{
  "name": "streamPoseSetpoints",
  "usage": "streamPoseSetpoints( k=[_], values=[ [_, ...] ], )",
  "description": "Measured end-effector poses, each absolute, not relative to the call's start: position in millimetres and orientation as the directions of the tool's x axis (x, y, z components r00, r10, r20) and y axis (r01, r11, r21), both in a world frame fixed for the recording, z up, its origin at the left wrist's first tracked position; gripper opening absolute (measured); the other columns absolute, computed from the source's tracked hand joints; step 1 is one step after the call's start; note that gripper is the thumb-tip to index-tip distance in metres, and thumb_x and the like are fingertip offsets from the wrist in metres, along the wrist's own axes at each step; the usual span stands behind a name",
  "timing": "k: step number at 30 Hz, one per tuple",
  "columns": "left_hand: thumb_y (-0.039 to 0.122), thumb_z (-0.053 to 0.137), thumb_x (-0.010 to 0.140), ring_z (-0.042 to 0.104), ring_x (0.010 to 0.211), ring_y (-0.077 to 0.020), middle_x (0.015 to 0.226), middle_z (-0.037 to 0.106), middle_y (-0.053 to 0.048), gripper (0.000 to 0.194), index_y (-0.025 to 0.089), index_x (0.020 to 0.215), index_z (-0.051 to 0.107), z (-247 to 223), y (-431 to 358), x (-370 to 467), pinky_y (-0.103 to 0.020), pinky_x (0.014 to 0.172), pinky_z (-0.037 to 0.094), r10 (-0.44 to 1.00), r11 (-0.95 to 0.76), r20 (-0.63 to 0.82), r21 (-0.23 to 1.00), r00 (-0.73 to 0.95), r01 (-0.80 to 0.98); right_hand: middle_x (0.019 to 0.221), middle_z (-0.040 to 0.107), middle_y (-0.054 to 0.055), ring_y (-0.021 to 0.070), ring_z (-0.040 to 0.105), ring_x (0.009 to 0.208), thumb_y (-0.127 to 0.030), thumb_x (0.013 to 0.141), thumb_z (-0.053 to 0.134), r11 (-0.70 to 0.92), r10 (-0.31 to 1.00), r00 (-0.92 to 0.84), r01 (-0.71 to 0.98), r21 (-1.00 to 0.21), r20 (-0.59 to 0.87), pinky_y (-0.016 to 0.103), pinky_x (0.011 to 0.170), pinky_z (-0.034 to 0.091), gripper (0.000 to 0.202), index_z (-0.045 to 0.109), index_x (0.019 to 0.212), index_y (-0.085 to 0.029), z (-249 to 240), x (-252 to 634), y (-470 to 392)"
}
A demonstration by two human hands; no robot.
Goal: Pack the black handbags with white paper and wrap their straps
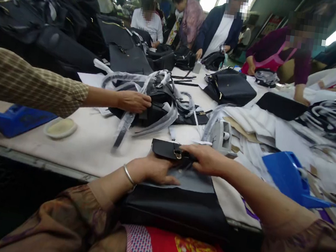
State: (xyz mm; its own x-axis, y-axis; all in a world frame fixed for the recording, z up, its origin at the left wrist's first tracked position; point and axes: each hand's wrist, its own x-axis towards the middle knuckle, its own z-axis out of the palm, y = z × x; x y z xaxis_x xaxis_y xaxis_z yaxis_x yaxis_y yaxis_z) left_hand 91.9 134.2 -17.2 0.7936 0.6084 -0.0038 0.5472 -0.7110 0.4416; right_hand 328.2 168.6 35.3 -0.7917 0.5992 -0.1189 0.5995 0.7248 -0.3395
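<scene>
A black bag (176,205) lies at the table's front edge against my body, with a grey panel (196,181) uppermost. Across its far end is a small black flap (163,148) with a gold-coloured clasp (178,154). My left hand (157,169), a silver bangle at its wrist, rests on the grey panel just below the flap. Its thumb is stretched out and apart, while some fingertips are hidden under the flap. My right hand (207,158) is closed on the flap's right end beside the clasp, its fingers partly hidden.
At left, a co-worker's hand (134,101) touches a black bag with plastic-wrapped straps (157,87). Blue trays (297,178) (17,118) and a round dish (60,128) lie on the table. White sheets (258,121) are piled at right. Other people work beyond.
</scene>
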Motion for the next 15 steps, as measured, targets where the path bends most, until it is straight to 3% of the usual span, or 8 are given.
streamPoseSetpoints(
  k=[3,5,9,12,15],
  values=[
    [0.068,0.054,0.084,0.050,0.132,-0.0352,0.149,0.050,-0.012,0.076,0.024,0.145,0.047,-15,135,93,-0.047,0.111,0.037,0.602,-0.715,-0.036,0.421,0.798,0.558,0.115,0.065,0.014,0.0251,0.064,0.091,-0.025,0.084,0.063,0.751,0.630,-0.770,0.637,-0.176,-0.100,0.033,0.077,0.047,0.061,0.048,0.144,-0.021,29,319,157],
    [0.068,0.054,0.084,0.049,0.132,-0.0355,0.149,0.049,-0.012,0.077,0.023,0.146,0.046,-16,136,94,-0.047,0.111,0.037,0.598,-0.722,-0.023,0.419,0.801,0.551,0.114,0.064,0.014,0.0234,0.063,0.091,-0.025,0.091,0.055,0.747,0.642,-0.766,0.636,-0.193,-0.038,0.032,0.077,0.046,0.045,0.056,0.136,-0.021,25,312,157],
    [0.069,0.054,0.082,0.043,0.136,-0.0354,0.152,0.045,-0.012,0.083,0.025,0.150,0.039,-16,138,95,-0.047,0.112,0.035,0.586,-0.757,0.059,0.395,0.808,0.520,0.106,0.067,0.010,0.0214,0.061,0.095,-0.028,0.094,0.050,0.649,0.674,-0.736,0.553,-0.523,0.058,0.032,0.085,0.046,0.027,0.071,0.109,-0.018,22,312,178],
    [0.070,0.055,0.081,0.041,0.137,-0.0376,0.153,0.042,-0.013,0.083,0.025,0.149,0.041,-14,139,96,-0.050,0.112,0.032,0.593,-0.763,0.061,0.359,0.803,0.537,0.084,0.067,0.004,0.0187,0.060,0.078,-0.042,0.090,0.057,0.360,0.747,-0.658,0.514,-0.779,-0.089,0.030,0.073,0.046,0.030,0.071,0.094,-0.016,19,322,199],
    [0.071,0.052,0.081,0.048,0.129,-0.0395,0.147,0.047,-0.016,0.082,0.025,0.148,0.042,-11,138,97,-0.053,0.106,0.036,0.611,-0.741,-0.008,0.343,0.791,0.577,0.068,0.060,0.000,0.0139,0.051,0.062,-0.054,0.084,0.062,0.089,0.757,-0.602,0.479,-0.874,-0.253,0.026,0.058,0.040,0.042,0.069,0.087,-0.013,15,332,209]
  ],
)
